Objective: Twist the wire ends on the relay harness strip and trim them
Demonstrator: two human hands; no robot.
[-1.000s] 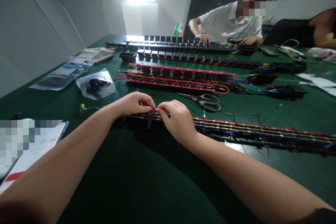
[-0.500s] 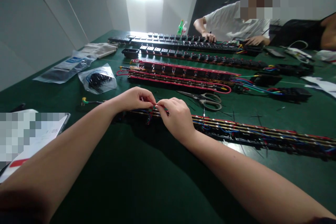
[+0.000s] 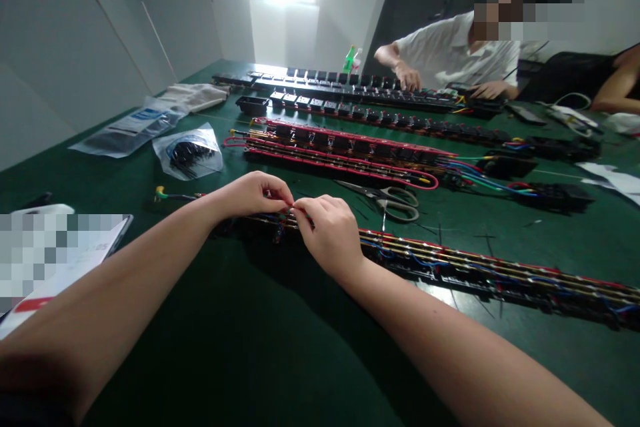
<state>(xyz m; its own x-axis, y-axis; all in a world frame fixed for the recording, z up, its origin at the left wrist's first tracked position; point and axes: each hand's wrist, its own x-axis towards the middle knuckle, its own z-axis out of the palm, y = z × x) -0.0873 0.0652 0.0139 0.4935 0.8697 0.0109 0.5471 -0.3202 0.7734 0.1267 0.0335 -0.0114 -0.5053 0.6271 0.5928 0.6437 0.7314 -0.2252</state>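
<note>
A long black strip assembly (image 3: 475, 267) with brass-coloured rods and red and blue wires runs across the green table in front of me. Over its left part my left hand (image 3: 255, 193) is closed in a pinch, thumb against fingers. Fingertip to fingertip with it, my right hand (image 3: 330, 230) is pinched as well, just above the rods. Whatever lies between the fingertips is too small to make out. Scissors (image 3: 393, 201) lie behind the strip, right of my right hand. Thin black cable ties (image 3: 484, 236) stick out from the strip and lie around it.
Beyond lie a red-wired assembly (image 3: 330, 153) and more black strips (image 3: 390, 119). At left are a clear bag of black ties (image 3: 187, 150), a flat plastic bag (image 3: 133, 127) and papers (image 3: 75, 273). A co-worker's hand (image 3: 407, 77) rests on the far strip.
The view has shifted slightly. My hands stay pinched together over the strip, with only a small movement. The co-worker's hand on the far strip has changed its pose.
</note>
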